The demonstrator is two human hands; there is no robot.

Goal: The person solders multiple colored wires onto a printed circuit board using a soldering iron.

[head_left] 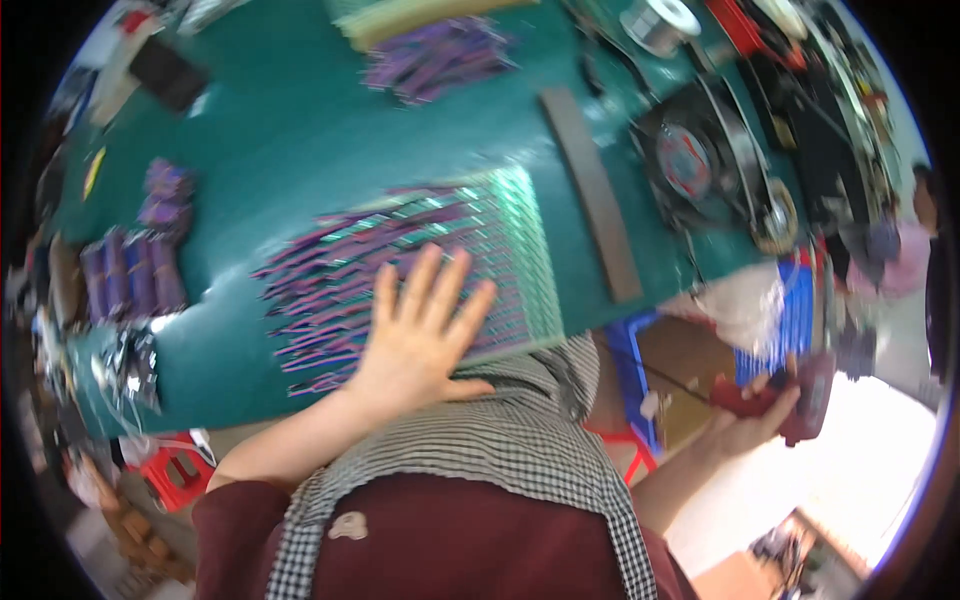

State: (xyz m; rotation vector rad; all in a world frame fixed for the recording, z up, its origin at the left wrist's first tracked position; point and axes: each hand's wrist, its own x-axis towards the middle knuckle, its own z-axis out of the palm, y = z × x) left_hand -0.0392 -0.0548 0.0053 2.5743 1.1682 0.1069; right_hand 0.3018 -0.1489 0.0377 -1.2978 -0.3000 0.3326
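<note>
left hand (415, 335) flat, fingers spread on purple strips (330, 280) | right hand (745, 420) gripping red tool (790, 400)

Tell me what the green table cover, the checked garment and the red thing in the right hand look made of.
Green table cover: looks like matte rubber or vinyl mat, with soft sheen. Black-and-white checked garment: woven cloth, folds visible. Dark red object in the right hand: probably glossy plastic; blur leaves it open.

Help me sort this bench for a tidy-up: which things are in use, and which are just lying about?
In use:
left hand pressing the purple strips on the ridged tray
right hand holding a red tool

Lying about:
fan
wire spool
purple bundles
</note>
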